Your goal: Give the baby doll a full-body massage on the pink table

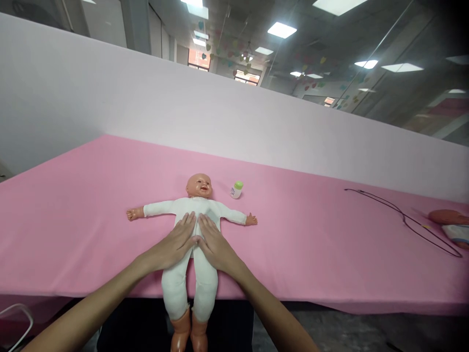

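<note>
A baby doll point(200, 204) in a white cloth suit lies on its back on the pink-covered table point(293, 234), arms spread and head away from me. Its lower legs hang over the front edge. My left hand point(177, 243) rests flat on the left side of the doll's belly, fingers stretched out toward its chest. On the right side lies my right hand point(217, 244), also flat with fingers extended. The thumbs meet near the middle. Neither hand grips anything. Beside the doll's head, to the right, stands a small white bottle point(236, 190) with a green cap.
A dark thin cord point(403, 213) lies in a loop at the right of the table. At the right edge, part of another doll point(449, 217) shows. A white wall point(220, 117) runs behind the table. A white cable point(25, 310) curves at the lower left.
</note>
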Tool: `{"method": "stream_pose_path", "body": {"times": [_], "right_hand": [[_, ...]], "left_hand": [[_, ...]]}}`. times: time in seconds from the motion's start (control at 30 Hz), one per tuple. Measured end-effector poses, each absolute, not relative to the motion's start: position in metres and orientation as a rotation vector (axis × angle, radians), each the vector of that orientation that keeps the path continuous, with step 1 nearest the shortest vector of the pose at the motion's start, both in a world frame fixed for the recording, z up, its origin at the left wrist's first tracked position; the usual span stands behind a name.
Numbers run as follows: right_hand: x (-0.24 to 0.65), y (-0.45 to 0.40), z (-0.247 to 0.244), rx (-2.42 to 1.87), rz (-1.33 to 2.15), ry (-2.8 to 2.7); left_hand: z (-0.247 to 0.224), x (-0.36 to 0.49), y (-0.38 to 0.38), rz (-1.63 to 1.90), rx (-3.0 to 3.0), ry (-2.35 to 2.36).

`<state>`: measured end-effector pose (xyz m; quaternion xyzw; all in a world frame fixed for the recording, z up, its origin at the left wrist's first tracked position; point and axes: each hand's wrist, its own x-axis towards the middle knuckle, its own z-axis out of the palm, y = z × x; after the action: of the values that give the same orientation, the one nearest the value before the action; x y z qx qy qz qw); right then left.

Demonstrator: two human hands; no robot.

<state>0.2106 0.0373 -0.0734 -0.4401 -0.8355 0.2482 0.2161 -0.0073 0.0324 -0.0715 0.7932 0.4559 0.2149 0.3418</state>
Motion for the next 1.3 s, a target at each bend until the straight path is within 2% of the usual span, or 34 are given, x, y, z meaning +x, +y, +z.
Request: {"method": "stream_pose_path", "body": {"times": [0.17, 0.3, 0.43, 0.63, 0.8, 1.03, 1.3], "right_hand": [[0.189, 0.083, -0.065, -1.332, 0.593, -2.313], [0.204, 0.101, -0.067, -1.452, 0.614, -2.106], [0.228, 0.073, -0.074, -1.510, 0.766, -1.961], [0.230, 0.024, -0.069, -1.365, 0.820, -2.169], [0.206, 0.055, -0.069, -1.202, 0.676, -2.377], [0.211, 0.097, -0.074, -1.509, 0.661, -2.087], [0.233, 0.027, -0.066, -1.474, 0.866, -2.058]], "left_hand": [[-0.068, 0.029, 0.078, 0.649, 2.189, 1.339], [-0.083, 0.013, 0.102, 0.697, 2.112, 1.439], [-0.093, -0.023, 0.075, 0.641, 1.979, 1.429], [-0.084, -0.031, 0.019, 0.800, 2.107, 1.270], [-0.066, 0.020, 0.041, 0.628, 2.204, 1.224], [-0.071, 0.029, 0.094, 0.647, 2.137, 1.481], [-0.088, -0.031, 0.035, 0.630, 2.018, 1.447]]}}
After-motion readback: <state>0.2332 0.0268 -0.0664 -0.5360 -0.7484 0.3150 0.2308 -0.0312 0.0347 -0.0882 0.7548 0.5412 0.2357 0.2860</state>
